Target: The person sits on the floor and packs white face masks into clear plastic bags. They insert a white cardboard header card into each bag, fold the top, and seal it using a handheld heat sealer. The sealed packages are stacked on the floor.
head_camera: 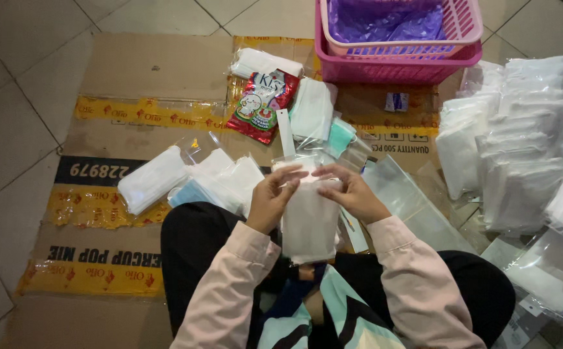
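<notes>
Across the left of the frame: flattened cardboard sheet (132,84) on the tiled floor (10,129), with a stack of white masks (152,179) lying on it at centre left. Just right of that stack: more white and pale blue masks (220,179) in clear wrap. Upper centre: red snack packet (262,103), touching a wrapped white bundle (266,63) above it. Centre: left hand (271,197) and right hand (352,192), grip of each clamped on the top edge of a clear bag of white masks (308,226), which hangs upright between them above the person's lap. Top centre-right: pink plastic basket (398,61) holding purple plastic. Right side: heap of filled clear mask packs (520,142), with flat clear sleeves (553,271) at lower right.
</notes>
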